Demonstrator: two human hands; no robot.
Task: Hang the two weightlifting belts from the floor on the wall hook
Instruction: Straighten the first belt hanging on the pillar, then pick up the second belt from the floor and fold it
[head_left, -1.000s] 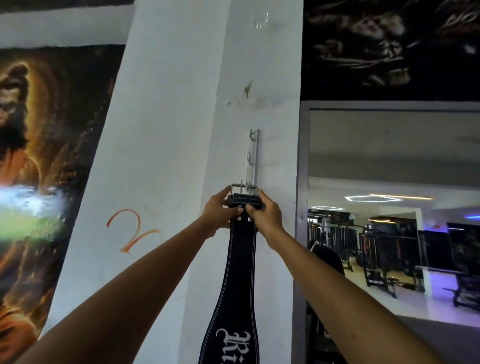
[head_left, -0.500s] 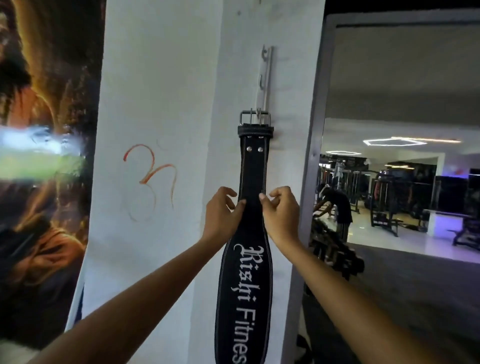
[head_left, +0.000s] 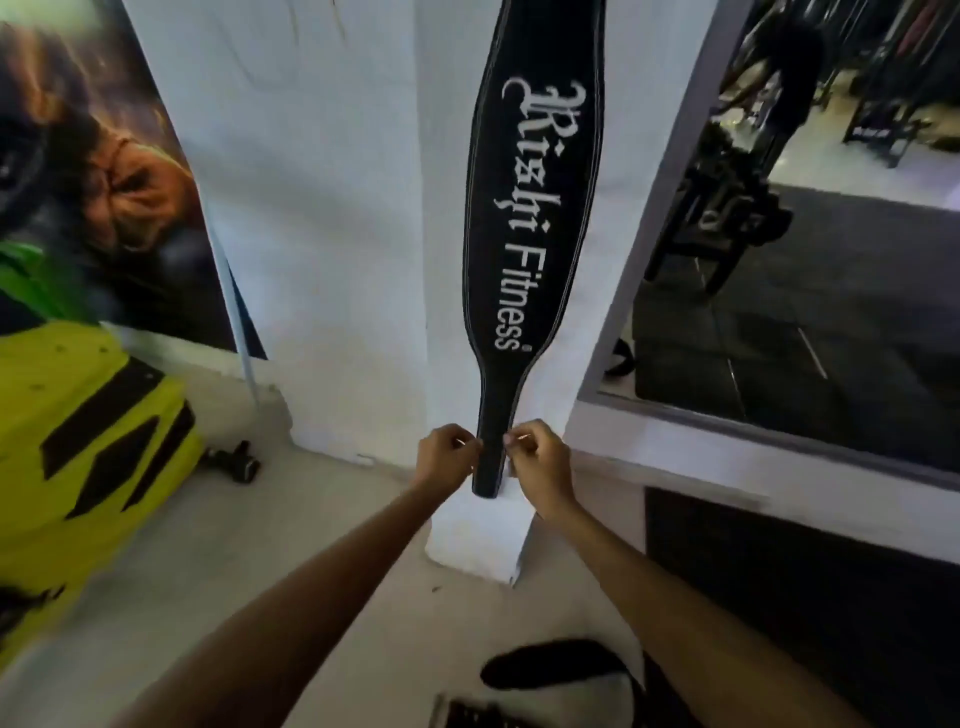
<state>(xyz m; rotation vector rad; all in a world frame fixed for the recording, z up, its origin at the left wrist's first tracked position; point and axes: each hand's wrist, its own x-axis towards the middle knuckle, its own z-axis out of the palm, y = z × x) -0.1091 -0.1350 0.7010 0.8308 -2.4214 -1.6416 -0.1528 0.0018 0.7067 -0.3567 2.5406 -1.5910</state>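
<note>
A black weightlifting belt (head_left: 532, 208) with white "Rishi Fitness" lettering hangs straight down the white pillar (head_left: 337, 208); its buckle and the wall hook are above the frame, out of sight. My left hand (head_left: 448, 456) and my right hand (head_left: 540, 467) pinch the narrow bottom end of this belt from either side. A second black belt (head_left: 550, 670) lies on the floor near my feet at the bottom edge, partly cut off.
A large mirror (head_left: 779, 234) in a grey frame fills the right, reflecting gym machines. A yellow-and-black object (head_left: 78, 441) stands at the left below a wall poster (head_left: 104, 182). A small dark dumbbell-like item (head_left: 234, 461) lies at the pillar's base on the pale floor.
My view has tilted down from the hook to the pillar's base. Both hands have slid down the hanging belt from the buckle, past its middle, to its bottom tip.
</note>
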